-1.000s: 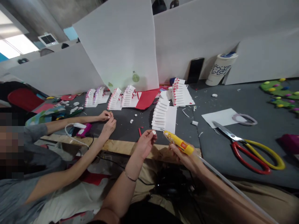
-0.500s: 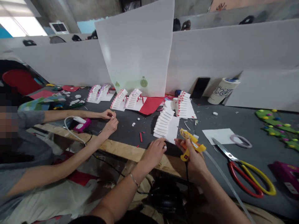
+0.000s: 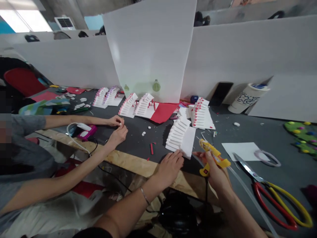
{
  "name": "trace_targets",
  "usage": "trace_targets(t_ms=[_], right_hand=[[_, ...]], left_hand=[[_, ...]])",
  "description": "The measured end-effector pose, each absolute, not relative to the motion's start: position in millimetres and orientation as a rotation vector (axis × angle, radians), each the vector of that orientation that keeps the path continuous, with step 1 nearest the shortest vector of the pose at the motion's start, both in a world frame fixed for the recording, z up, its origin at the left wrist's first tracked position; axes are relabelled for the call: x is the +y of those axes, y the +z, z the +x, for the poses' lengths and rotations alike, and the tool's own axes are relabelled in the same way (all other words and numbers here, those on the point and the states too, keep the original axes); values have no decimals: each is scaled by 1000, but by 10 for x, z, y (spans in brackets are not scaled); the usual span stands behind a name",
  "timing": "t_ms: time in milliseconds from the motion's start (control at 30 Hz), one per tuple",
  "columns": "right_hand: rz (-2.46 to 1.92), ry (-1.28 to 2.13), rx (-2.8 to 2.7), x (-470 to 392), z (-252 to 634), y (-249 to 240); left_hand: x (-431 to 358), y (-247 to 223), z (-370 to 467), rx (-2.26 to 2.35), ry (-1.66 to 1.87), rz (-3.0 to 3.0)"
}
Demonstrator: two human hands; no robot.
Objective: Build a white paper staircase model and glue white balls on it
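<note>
My right hand is wrapped around a yellow hot glue gun, its nozzle pointing up and left; a long clear glue stick trails from the back. My left hand lies at the table's front edge, fingers bent together, the tips against the near edge of a small white stair model. Whatever is between those fingertips is hidden. This model has a curved row of white steps on a white base. Behind it stands a similar model with red dots.
At left a co-worker's hands pinch a small piece. More stair models and red paper lie behind. To the right are large scissors, white paper, a tape ring, a phone and a cup.
My left hand has moved up to the model's near edge; the small white piece seen at its fingertips is now out of sight. The view has shifted slightly.
</note>
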State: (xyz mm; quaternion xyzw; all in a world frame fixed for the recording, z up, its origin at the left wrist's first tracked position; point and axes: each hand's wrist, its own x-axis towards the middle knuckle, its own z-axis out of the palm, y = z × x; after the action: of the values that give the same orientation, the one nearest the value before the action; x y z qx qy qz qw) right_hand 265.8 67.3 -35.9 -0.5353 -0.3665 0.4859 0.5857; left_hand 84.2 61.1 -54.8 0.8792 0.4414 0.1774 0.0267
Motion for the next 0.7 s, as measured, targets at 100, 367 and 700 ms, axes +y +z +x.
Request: trace_targets(t_ms=[100,367,700], right_hand=[[-1277,1141,-772,709,2657,-315],[-1158,1184,-659,777,2858,2],[-1251,1207,-762,919,3093,-10]], left_hand=[[551,-539,806,1350,550,2713],[417,-489,629,1226,601,2596],[390,-394,465,1095,567,2582]])
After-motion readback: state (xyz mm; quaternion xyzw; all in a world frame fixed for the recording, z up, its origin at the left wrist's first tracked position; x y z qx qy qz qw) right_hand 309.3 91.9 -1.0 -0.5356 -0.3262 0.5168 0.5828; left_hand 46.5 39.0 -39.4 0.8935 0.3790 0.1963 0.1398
